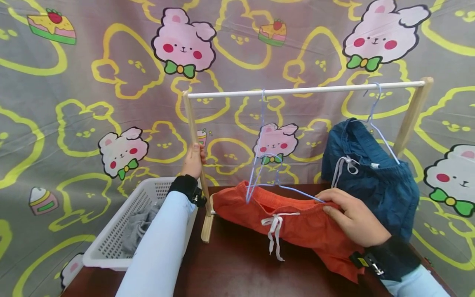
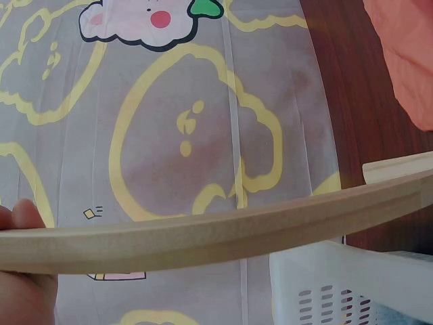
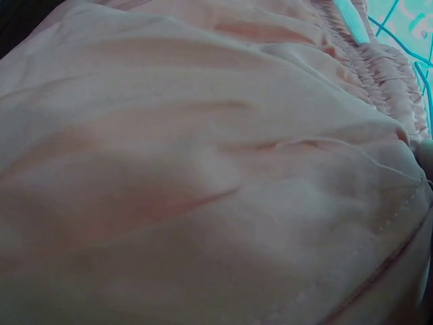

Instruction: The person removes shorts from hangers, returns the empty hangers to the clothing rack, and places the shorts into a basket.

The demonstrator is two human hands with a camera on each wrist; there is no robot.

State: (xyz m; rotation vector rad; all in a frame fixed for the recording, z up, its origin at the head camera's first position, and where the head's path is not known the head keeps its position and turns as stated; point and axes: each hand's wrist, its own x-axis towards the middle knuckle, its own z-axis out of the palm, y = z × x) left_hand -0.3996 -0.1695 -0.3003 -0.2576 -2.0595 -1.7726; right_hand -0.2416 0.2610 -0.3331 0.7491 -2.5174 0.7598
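My left hand [image 1: 193, 161] grips the left wooden post [image 1: 191, 119] of a small clothes rack; in the left wrist view the post [image 2: 203, 242] crosses in front of the fingers. With my right hand [image 1: 354, 216] I pinch the waistband end of orange shorts [image 1: 300, 231], together with the end of a blue wire hanger [image 1: 297, 189]. This hanger spans the waistband below the rail. White drawstrings [image 1: 275, 227] dangle from the front of the shorts. Orange fabric [image 3: 169, 169] fills most of the right wrist view.
Another blue hanger [image 1: 262, 111] hangs from the white rail [image 1: 311, 89], its lower part overlapping the shorts. Blue shorts [image 1: 386, 185] hang at the right. A white basket [image 1: 107, 231] with grey cloth [image 1: 135, 231] stands left on the dark table [image 1: 230, 268], before a patterned curtain [image 1: 237, 53].
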